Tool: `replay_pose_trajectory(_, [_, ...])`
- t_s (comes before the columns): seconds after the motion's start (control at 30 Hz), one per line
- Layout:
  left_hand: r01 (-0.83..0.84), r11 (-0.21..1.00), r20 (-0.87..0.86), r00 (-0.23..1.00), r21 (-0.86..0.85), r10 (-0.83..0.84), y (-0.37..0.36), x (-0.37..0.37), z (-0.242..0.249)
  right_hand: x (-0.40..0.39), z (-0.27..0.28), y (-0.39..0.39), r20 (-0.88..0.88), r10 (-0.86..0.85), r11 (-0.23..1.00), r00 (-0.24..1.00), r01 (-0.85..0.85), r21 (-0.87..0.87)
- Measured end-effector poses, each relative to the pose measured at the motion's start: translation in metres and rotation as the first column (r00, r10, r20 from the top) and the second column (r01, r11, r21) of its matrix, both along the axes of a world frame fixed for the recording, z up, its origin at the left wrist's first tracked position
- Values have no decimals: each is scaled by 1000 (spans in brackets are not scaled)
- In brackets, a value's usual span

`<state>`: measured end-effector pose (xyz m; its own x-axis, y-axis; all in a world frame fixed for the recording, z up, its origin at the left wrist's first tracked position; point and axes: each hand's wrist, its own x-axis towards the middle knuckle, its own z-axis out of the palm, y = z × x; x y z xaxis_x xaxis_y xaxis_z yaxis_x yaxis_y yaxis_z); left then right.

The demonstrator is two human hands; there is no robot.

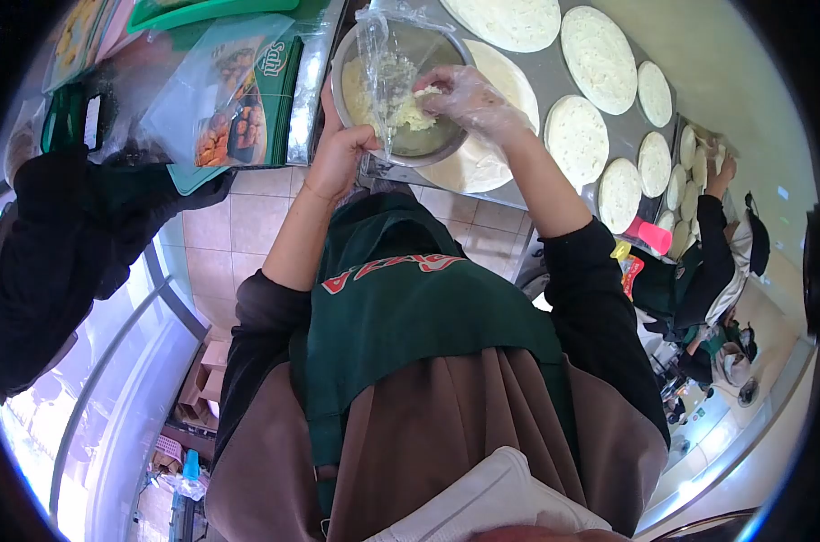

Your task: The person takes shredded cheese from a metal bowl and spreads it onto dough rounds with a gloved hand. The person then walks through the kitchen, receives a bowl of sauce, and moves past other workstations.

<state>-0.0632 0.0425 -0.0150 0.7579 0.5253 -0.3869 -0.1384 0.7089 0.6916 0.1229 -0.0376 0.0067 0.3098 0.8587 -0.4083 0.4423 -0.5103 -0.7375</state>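
My left hand (345, 152) is bare and grips the near left rim of a metal bowl (428, 155), its thumb over the edge. Inside the bowl lies pale shredded cheese (387, 81). A clear plastic sheet or bag (372, 41) drapes over the bowl's left side and far rim. My right hand (475, 101), in a clear plastic glove, reaches in over the right rim with its fingers closed on some of the cheese. Under and beside the bowl is a large round flat dough base (500, 154), partly hidden by the bowl and my right arm.
More dough bases (600, 59) of several sizes spread over the metal counter (532, 77) to the right. A pack with food pictures (238, 108) and a green tray (202, 11) lie on the left. Other people work at far right, near a pink container (654, 237).
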Motion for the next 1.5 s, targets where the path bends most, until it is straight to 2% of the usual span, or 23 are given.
replay_pose_trajectory(0.03, [-24, 1000, -8, 1000, 11, 24, 0, 1, -1, 3, 1, -2, -231, -118, 991, 966, 101, -85])
replay_pose_trajectory(0.07, [-48, 999, -13, 999, 22, 49, 0, 3, -3, 6, 0, -5, -228, -120, 991, 966, 103, -85])
replay_pose_trajectory(0.1, [-46, 999, -10, 999, 21, 47, 1, 3, -6, 10, -3, -10, -445, -199, 979, 873, 192, -60])
replay_pose_trajectory(0.13, [-54, 998, -12, 998, 35, 54, 3, 1, -10, 14, -4, -14, -638, -253, 957, 727, 283, -56])
replay_pose_trajectory(0.17, [-61, 997, -14, 998, 48, 62, 5, -1, -15, 19, -5, -17, -635, -255, 957, 729, 285, -56])
replay_pose_trajectory(0.23, [-60, 998, -14, 998, 7, 60, 9, -7, -18, 26, -5, -24, -816, -302, 873, 494, 487, -28])
replay_pose_trajectory(0.37, [-132, 991, -42, 990, -5, 132, 20, -27, -25, 59, -27, -30, -861, -303, 820, 408, 571, -18])
replay_pose_trajectory(0.43, [-209, 978, -32, 978, -20, 208, 26, -38, -27, 67, -32, -27, -742, -394, 796, 543, 605, 20])
replay_pose_trajectory(0.5, [-228, 974, -33, 973, -13, 227, 30, -50, -24, 72, -40, -26, -690, -440, 778, 575, 628, 27])
replay_pose_trajectory(0.57, [-307, 950, -75, 950, -57, 303, 35, -61, -22, 80, -55, -20, -462, -549, 783, 697, 623, 8])
replay_pose_trajectory(0.6, [-298, 954, -69, 953, -39, 295, 40, -71, -37, 88, -68, -19, -463, -548, 784, 697, 621, 7])
replay_pose_trajectory(0.67, [-296, 952, -63, 954, -71, 292, 46, -83, -38, 100, -89, -20, -223, -436, 867, 872, 474, 154])
replay_pose_trajectory(0.7, [-292, 951, -55, 956, -100, 287, 45, -84, -35, 99, -87, -17, -224, -434, 868, 873, 471, 154])
replay_pose_trajectory(0.77, [-314, 941, -60, 949, -128, 308, 44, -90, -30, 94, -81, -7, 16, -440, 889, 898, 433, 147])
replay_pose_trajectory(0.83, [-373, 928, -17, 928, -23, 373, 42, -90, -19, 92, -82, -2, 67, -382, 920, 922, 373, 120])
replay_pose_trajectory(0.87, [-378, 926, -18, 926, -25, 377, 42, -91, -16, 91, -82, 0, 114, -324, 945, 939, 315, 92])
replay_pose_trajectory(0.97, [-392, 920, -36, 920, -31, 391, 39, -93, -12, 84, -85, 5, 181, -239, 970, 954, 228, 79])
replay_pose_trajectory(1.1, [-408, 913, -13, 913, -30, 408, 37, -98, -12, 75, -87, 9, 230, -212, 977, 950, 209, 39])
replay_pose_trajectory(1.2, [-406, 914, -15, 914, -29, 405, 38, -106, -24, 75, -94, 9, 263, -222, 972, 939, 191, 139])
replay_pose_trajectory(1.3, [-413, 910, -12, 911, -20, 413, 36, -107, -21, 64, -78, 15, 282, -264, 964, 922, 242, 109])
replay_pose_trajectory(1.4, [-430, 903, -14, 903, -13, 430, 34, -107, -17, 58, -78, 17, 320, -208, 978, 924, 200, 58])
replay_pose_trajectory(1.47, [-438, 899, -21, 899, -16, 438, 33, -108, -18, 52, -76, 18, 440, -125, 991, 889, 133, 13])
replay_pose_trajectory(1.5, [-444, 896, -29, 896, -13, 443, 33, -108, -18, 50, -76, 19, 440, -122, 991, 890, 131, 11])
